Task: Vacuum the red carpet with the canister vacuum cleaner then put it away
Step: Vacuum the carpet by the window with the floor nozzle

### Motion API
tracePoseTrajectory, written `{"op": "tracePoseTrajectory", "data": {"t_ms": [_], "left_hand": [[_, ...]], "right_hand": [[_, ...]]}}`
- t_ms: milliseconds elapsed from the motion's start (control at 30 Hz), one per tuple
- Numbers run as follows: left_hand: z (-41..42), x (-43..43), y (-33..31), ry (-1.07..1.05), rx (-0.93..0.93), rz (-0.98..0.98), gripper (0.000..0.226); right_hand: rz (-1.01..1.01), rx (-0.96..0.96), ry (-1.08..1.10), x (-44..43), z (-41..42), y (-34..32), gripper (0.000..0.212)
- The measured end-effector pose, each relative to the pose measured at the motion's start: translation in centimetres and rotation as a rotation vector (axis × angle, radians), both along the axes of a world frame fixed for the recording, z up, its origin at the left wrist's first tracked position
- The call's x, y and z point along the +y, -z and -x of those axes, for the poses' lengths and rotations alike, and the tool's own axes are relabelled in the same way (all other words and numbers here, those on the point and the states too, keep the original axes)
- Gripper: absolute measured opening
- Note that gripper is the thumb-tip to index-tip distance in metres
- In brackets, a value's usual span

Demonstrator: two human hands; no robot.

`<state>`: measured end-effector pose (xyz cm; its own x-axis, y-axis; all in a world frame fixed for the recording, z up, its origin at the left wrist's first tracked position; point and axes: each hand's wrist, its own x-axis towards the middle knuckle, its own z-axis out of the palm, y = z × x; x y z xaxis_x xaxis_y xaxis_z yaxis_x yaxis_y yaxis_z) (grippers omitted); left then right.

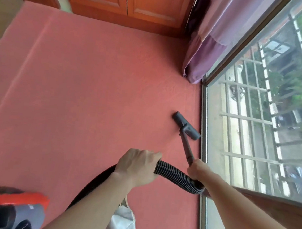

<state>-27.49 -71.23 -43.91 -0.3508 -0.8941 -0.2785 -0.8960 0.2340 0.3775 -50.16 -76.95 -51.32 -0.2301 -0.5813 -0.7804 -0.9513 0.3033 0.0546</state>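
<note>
The red carpet covers most of the floor. A dark floor nozzle lies flat on it close to the window frame, on the end of a grey wand. My right hand grips the wand's upper end. My left hand grips the black ribbed hose, which curves from the wand back toward the red and grey canister at the lower left.
A floor-to-ceiling window with a metal frame runs along the right. A purple curtain hangs in the far right corner. A wooden wardrobe lines the far wall. Bare floor shows at the left edge.
</note>
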Motion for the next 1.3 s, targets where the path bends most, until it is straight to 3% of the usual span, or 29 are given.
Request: {"op": "tracePoseTrajectory", "data": {"t_ms": [300, 600, 867, 1033, 1300], "left_hand": [[-8.5, -8.8, -1.6, -0.02, -0.016, -0.138, 0.018], [-8.5, -22.2, -0.2, -0.12, 0.008, -0.019, 0.021], [-8.7, -34.3, 3.2, -0.187, -0.056, 0.0, 0.024], [-9.0, -39.7, 4.5, -0.244, -0.073, -0.013, 0.013], [-19.0, -38.4, 4.1, -0.377, -0.113, -0.124, 0.02]], "right_hand": [[-0.092, 0.008, -0.134, -5.1, -7.9, -2.4, 0.046], [0.03, 0.11, -0.22, -25.6, -9.4, -1.4, 0.044], [0.108, 0.059, -0.244, -40.0, -10.5, 1.5, 0.047], [0.146, 0.011, -0.325, -48.0, -11.6, 1.9, 0.052], [0.051, -0.131, -0.671, -46.6, -23.3, 0.9, 0.063]]}}
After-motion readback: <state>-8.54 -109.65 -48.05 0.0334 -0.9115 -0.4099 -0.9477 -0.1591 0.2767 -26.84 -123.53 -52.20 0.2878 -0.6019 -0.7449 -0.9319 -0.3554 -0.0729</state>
